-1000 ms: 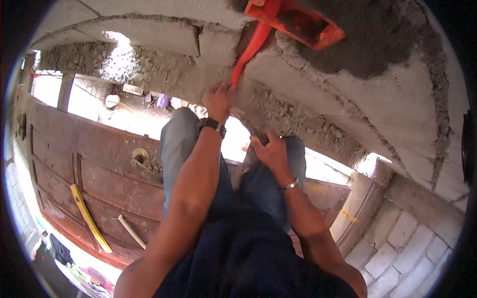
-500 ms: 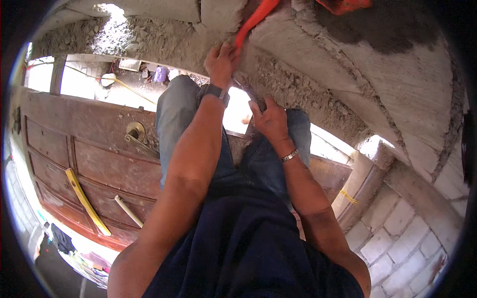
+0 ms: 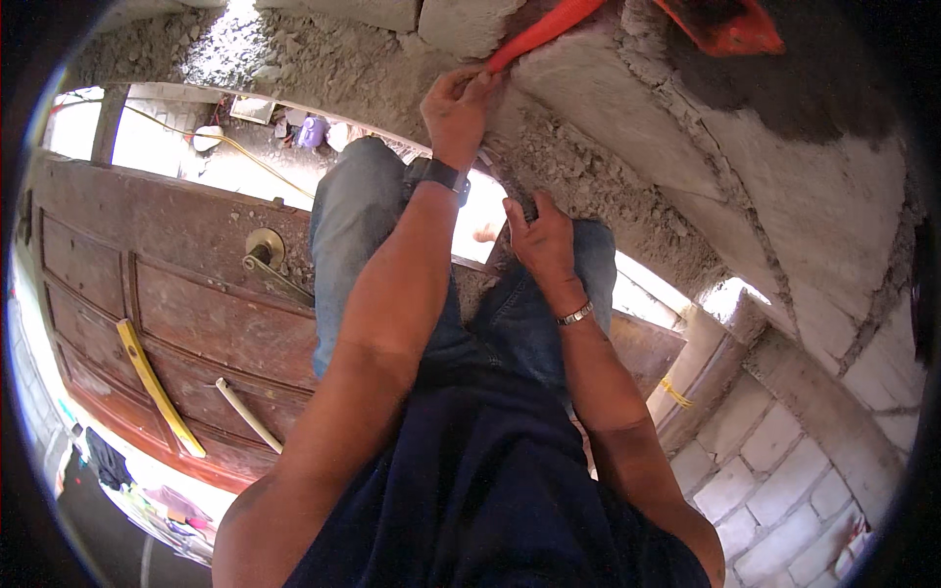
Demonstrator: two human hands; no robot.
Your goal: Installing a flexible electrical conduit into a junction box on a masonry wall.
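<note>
My left hand (image 3: 458,116) is closed, its fingers pinching the lower end of an orange-red flexible tube or strip (image 3: 546,31) against the rough cement joint. In my right hand (image 3: 545,243) is a dark grey rod-shaped tool (image 3: 511,180), with thumb and forefinger along it. The tool slants up and left toward my left wrist; its exact kind is hard to make out. Both hands are above my knees, close to the block wall (image 3: 627,147).
Beneath me lies a brown panelled door (image 3: 196,304) with a brass handle (image 3: 263,247). A yellow spirit level (image 3: 157,387) and a pale stick (image 3: 248,416) rest on it. Cement rubble (image 3: 323,64) lines the ledge. Further right is a beam with yellow ties (image 3: 676,394).
My left hand has moved slightly up and right along with the tube's end. The right hand stays nearly in place around the tool. The whole view has shifted a little.
</note>
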